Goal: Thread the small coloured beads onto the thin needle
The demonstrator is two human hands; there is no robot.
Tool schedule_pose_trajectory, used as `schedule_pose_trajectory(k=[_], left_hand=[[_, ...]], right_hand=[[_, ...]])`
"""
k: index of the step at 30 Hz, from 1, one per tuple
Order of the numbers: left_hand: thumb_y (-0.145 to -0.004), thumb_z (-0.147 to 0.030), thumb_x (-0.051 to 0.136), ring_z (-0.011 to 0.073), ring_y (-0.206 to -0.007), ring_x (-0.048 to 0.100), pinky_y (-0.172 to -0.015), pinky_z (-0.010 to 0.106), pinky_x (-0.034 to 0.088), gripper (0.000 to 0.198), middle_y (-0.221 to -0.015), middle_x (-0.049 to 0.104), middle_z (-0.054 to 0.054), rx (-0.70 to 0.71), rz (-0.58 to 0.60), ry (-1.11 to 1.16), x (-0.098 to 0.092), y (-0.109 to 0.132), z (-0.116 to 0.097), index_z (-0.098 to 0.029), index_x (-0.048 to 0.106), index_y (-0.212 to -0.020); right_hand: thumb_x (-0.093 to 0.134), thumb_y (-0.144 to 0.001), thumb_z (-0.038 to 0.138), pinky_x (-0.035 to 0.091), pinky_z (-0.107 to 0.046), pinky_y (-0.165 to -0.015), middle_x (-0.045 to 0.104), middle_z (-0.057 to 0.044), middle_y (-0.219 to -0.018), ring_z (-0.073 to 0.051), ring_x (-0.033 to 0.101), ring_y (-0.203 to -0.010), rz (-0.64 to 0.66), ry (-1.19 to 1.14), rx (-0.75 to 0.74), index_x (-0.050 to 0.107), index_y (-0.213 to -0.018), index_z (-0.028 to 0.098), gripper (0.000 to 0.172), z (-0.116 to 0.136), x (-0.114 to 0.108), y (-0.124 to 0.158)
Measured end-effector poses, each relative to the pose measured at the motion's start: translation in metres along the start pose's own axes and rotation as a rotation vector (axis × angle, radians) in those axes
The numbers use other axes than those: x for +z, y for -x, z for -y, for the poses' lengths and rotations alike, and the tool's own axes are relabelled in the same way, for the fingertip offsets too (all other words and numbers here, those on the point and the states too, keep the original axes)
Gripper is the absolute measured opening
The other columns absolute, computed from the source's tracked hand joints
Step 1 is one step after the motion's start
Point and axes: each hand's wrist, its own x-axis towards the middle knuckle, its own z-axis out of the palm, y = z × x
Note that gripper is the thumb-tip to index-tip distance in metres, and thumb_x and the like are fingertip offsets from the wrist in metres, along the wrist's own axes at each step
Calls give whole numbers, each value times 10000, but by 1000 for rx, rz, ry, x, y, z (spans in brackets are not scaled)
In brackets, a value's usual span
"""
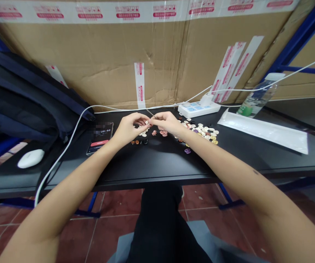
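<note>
Above the black table, my left hand pinches a small whitish piece between thumb and fingers. My right hand meets it from the other side, fingers closed on a thin dark stick that points up and left. Small pink pieces lie beneath the hands, and a few orange and black ones sit in a row in front of my left hand. Beside my right wrist spreads a loose pile of small cream pieces, with a purple one nearer the front edge. Their exact kind is too small to tell.
A phone and a white rounded case lie left, beside a dark backpack. A white cable crosses the table to a power strip. At right are a white plastic pouch and a tilted bottle. Cardboard stands behind.
</note>
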Motion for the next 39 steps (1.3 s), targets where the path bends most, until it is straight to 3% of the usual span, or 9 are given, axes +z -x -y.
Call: schedule_pose_trajectory(k=[4,7,9,16,24,28,31,35,39], left_hand=[[-829,-356,786,163,-770,685,-749,312,583,261,-936,720,74,18,12,-44,-2,-1,-1,-155,738,-988],[-839,-334,764,167,-780,670,-744,323,559,224,-976,709,69,48,-24,-148,-3,-2,-3,-181,735,-1000],[-869,-312,720,180,-811,654,-757,333,541,144,-938,708,62,78,-35,-211,-4,-3,-4,-193,737,-948],[-896,-270,640,191,-835,638,-793,349,516,119,-886,703,49,87,9,-265,-4,-2,1,-200,731,-868],[-880,-236,634,187,-820,647,-778,338,509,109,-887,702,55,87,61,-243,-4,-1,4,-193,732,-861],[-885,-241,629,188,-840,650,-810,341,522,114,-904,703,54,82,73,-249,-4,-1,4,-194,732,-879],[-890,-238,621,190,-870,653,-841,344,524,119,-923,706,53,85,61,-265,-5,-1,4,-194,732,-896],[-894,-224,617,194,-878,655,-855,354,523,119,-921,696,49,91,45,-284,-5,-1,5,-193,732,-902],[-900,-217,611,199,-890,652,-858,357,521,124,-931,692,52,100,36,-308,-5,-1,5,-192,732,-907]], right_hand=[[699,-853,358,386,-237,-440,671,-26,-684,-97,515,-496,-1,160,-117,691,-800,166,199,-2,-7,-7],[697,-819,347,469,-273,-630,675,-37,-732,-135,579,-661,-78,364,-288,672,-744,173,191,-5,-23,-13],[660,-810,320,469,-302,-709,673,-39,-742,-154,587,-704,-117,536,-326,668,-763,172,156,-7,-36,-15],[597,-776,307,385,-330,-707,716,-56,-829,-211,592,-765,-178,1235,-136,704,-821,193,162,-4,-74,-8],[577,-795,357,393,-331,-686,743,-77,-866,-244,638,-811,-112,1449,79,746,-804,204,229,-4,-101,-6],[580,-792,323,409,-334,-702,757,-97,-940,-269,665,-874,-201,1491,-11,752,-886,193,235,-8,-98,-7],[576,-823,306,420,-327,-721,765,-81,-985,-264,671,-911,-229,1392,-126,740,-973,203,245,-13,-85,-10],[519,-911,258,451,-343,-801,760,-94,-1109,-248,673,-952,-104,1260,-216,734,-1095,184,293,-21,-60,-14],[411,-1003,234,434,-405,-950,695,-148,-1242,-269,663,-1049,-12,1316,-289,681,-1321,151,425,-27,-43,-18]])
